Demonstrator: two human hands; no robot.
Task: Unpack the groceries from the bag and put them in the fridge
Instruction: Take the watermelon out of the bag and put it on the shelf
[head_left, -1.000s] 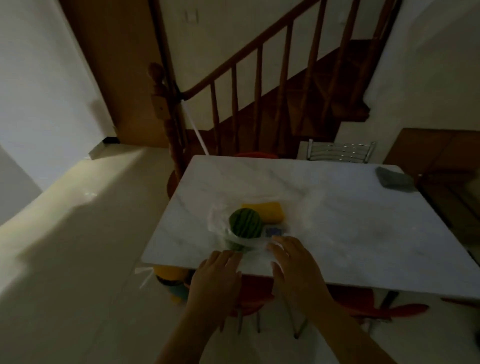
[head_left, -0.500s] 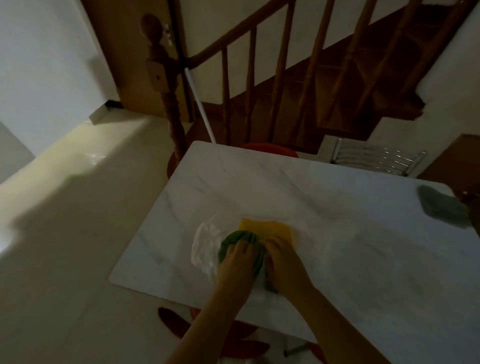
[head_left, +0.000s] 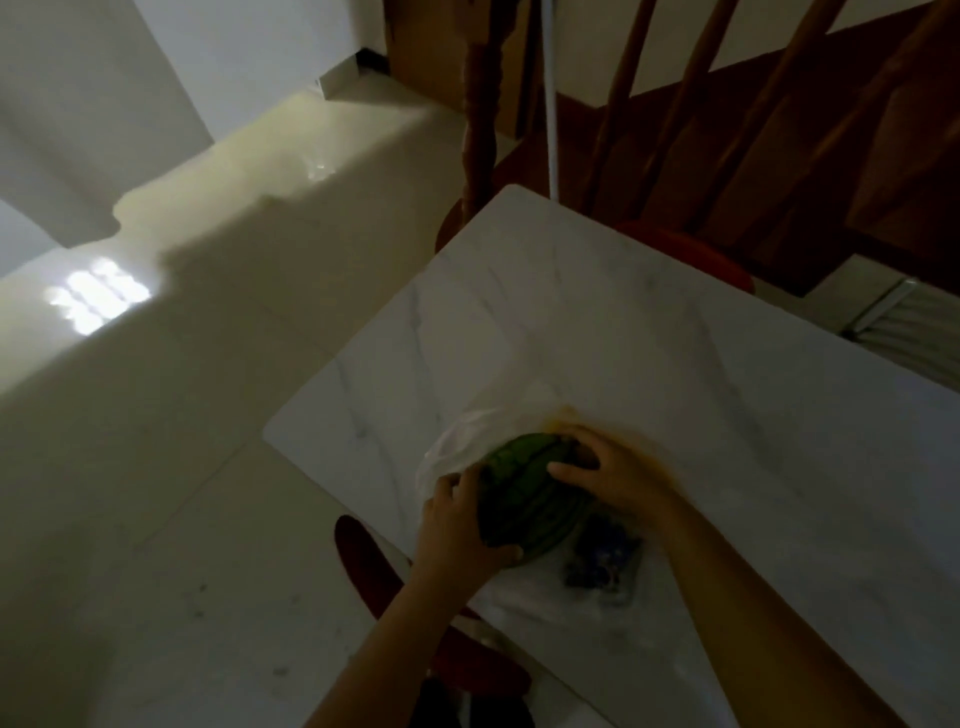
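Green watermelon (head_left: 530, 499) sits cupped between your left hand (head_left: 457, 525) and right hand (head_left: 618, 475), fingers spread; clinging plastic bag (head_left: 452, 447) may snag it and slip.

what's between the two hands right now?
Head view: the green striped watermelon, gripped from both sides by the left hand and the right hand, partly out of the thin plastic bag on the marble table.

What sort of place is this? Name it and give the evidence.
Probably a home's dining area beside a staircase. A marble-look table stands against wooden stair balusters, with a red chair tucked under it, on a pale tiled floor. Both hands hold a small watermelon.
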